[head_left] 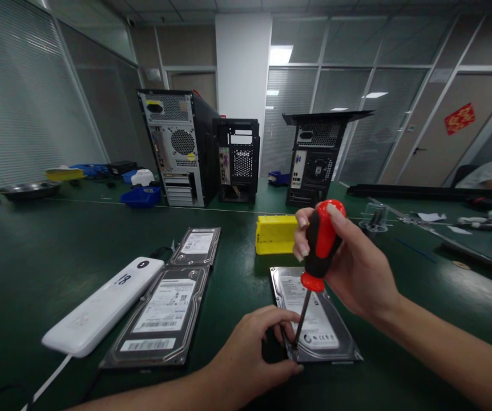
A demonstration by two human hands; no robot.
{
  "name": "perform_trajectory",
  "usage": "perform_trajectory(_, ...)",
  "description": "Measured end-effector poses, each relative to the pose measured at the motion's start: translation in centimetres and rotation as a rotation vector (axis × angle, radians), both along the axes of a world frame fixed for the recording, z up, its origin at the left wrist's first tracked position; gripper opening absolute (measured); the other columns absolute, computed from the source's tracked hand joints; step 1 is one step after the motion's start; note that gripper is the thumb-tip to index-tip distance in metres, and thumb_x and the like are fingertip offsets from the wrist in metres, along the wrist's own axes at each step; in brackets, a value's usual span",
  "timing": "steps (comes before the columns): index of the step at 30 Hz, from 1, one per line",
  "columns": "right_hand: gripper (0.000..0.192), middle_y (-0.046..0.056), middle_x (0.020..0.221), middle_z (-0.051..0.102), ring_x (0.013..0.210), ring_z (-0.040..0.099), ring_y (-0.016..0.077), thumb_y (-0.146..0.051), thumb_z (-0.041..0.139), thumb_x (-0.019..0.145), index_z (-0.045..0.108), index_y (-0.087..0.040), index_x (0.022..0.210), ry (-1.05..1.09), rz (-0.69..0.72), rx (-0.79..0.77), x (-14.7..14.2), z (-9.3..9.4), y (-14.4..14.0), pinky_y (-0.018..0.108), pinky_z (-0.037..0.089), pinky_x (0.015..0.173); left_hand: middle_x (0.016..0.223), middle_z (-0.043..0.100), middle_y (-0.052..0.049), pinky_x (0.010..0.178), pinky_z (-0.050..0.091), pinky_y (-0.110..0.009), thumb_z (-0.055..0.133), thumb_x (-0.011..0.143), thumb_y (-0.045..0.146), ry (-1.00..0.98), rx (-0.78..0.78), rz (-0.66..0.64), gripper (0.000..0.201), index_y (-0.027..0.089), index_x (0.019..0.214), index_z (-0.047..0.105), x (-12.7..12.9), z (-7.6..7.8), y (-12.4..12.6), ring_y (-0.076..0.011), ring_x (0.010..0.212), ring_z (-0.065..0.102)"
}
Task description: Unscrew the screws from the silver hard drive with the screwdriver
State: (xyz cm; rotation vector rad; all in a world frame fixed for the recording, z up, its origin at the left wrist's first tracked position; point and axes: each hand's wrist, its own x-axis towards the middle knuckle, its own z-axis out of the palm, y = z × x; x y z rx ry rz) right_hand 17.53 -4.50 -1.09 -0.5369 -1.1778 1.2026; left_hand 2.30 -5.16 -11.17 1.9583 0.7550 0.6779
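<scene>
— What's around you, starting with the big stuff?

— The green table (36, 240) carries everything. Far behind the hard drive I'm working on (331, 337) stand three computer cases: a tall one (177, 148), a smaller open one (237, 160), and one with a raised lid (318, 154). Left of my drive lie two more drives, the nearer one (160, 317) and, beyond it, a second (197, 245), with a white power bank (104, 305) further left. A yellow box (275, 234) sits just behind my drive.

— And your hands?

— My right hand (357, 268) is above the drive, fingers wrapped closed around the red-and-black handle of a screwdriver (318, 245), held nearly upright. Its shaft runs down to the drive's near left edge.

— The left?

— My left hand (250, 354) rests at the drive's near left corner, fingers curled against that edge, touching it right beside the screwdriver tip. I can't tell whether the tip sits in a screw; my fingers hide that spot.
</scene>
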Motion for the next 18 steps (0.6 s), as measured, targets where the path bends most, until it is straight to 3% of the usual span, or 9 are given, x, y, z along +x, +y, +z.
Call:
perform_trajectory(2, 0.022, 0.001, 0.087, 0.055, 0.066, 0.055, 0.0092, -0.04, 0.049, 0.087, 0.059, -0.019, 0.087, 0.038, -0.029, -0.004, 0.09, 0.07, -0.1, 0.022, 0.047, 0.063, 0.088, 0.062, 0.0, 0.07, 0.041, -0.024, 0.077, 0.063, 0.01, -0.001, -0.004, 0.0, 0.048, 0.018, 0.109, 0.062, 0.03, -0.04, 0.09, -0.0148, 0.078, 0.054)
perform_trajectory(5, 0.033, 0.001, 0.084, 0.054, 0.066, 0.055, 0.01, -0.047, 0.042, 0.089, 0.06, -0.02, 0.092, 0.053, -0.02, -0.013, 0.08, 0.15, -0.32, 0.024, 0.048, 0.064, 0.088, 0.062, 0.0, 0.071, 0.04, -0.024, 0.077, 0.063, 0.01, 0.002, 0.001, 0.005, 0.049, 0.018, 0.109, 0.062, 0.02, -0.09, 0.17, -0.0146, 0.078, 0.054)
perform_trajectory(7, 0.031, -0.001, 0.081, 0.054, 0.061, 0.053, 0.0087, -0.05, 0.049, 0.085, 0.056, -0.022, 0.096, 0.045, -0.028, -0.007, -0.03, 0.13, -0.43, 0.022, 0.048, 0.062, 0.087, 0.062, 0.001, 0.071, 0.04, -0.023, 0.076, 0.063, 0.009, 0.004, 0.005, 0.006, 0.049, 0.018, 0.109, 0.062, 0.0, -0.08, 0.16, -0.0143, 0.077, 0.054)
perform_trajectory(10, 0.027, -0.005, 0.074, 0.054, 0.055, 0.049, 0.0064, -0.039, 0.066, 0.077, 0.049, -0.024, 0.092, -0.002, -0.054, -0.003, -0.19, 0.04, -0.5, 0.019, 0.046, 0.059, 0.088, 0.062, 0.001, 0.071, 0.04, -0.023, 0.077, 0.064, 0.011, 0.013, -0.001, 0.006, 0.048, 0.018, 0.109, 0.062, 0.0, -0.01, 0.1, -0.0143, 0.077, 0.054)
perform_trajectory(13, 0.022, -0.005, 0.062, 0.052, 0.055, 0.049, 0.0076, -0.034, 0.066, 0.077, 0.049, -0.022, 0.086, -0.054, -0.022, 0.001, -0.24, 0.06, -0.61, 0.019, 0.045, 0.06, 0.088, 0.063, 0.0, 0.071, 0.039, -0.024, 0.078, 0.063, 0.011, 0.024, -0.003, 0.023, 0.05, 0.017, 0.11, 0.062, 0.06, 0.12, 0.03, -0.0144, 0.078, 0.053)
perform_trajectory(18, 0.022, 0.001, 0.084, 0.057, 0.068, 0.057, 0.0108, -0.038, 0.051, 0.085, 0.06, -0.02, 0.095, 0.03, 0.024, 0.001, -0.32, 0.17, -0.96, 0.023, 0.048, 0.066, 0.088, 0.062, 0.0, 0.069, 0.039, -0.023, 0.077, 0.062, 0.008, 0.034, -0.003, 0.024, 0.05, 0.017, 0.109, 0.062, 0.08, 0.07, 0.05, -0.0146, 0.077, 0.053)
